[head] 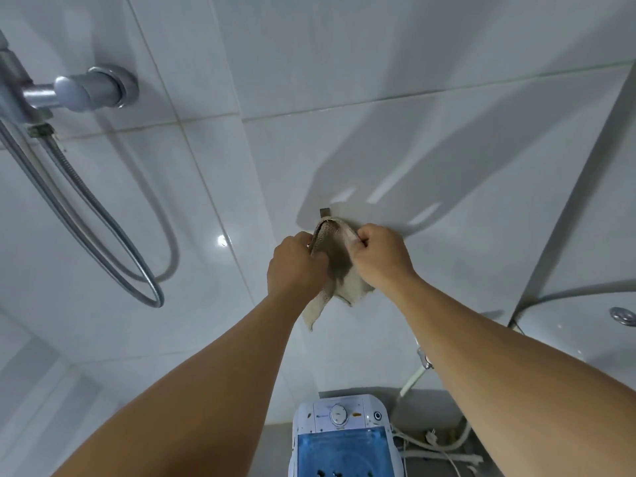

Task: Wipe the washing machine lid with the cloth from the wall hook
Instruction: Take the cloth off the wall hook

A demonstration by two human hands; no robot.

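A beige, grey-stained cloth hangs on the white tiled wall just below a small metal wall hook. My left hand grips the cloth's left edge and my right hand grips its right edge, both fists closed on the fabric. The cloth's top fold sits right under the hook; I cannot tell whether it still rests on it. Far below, at the bottom of the view, stands the small white washing machine with its blue see-through lid and a round dial.
A chrome shower fitting and a looping metal hose hang on the wall at the left. A white basin juts out at the right, with a tap valve, pipes and cables below it beside the machine.
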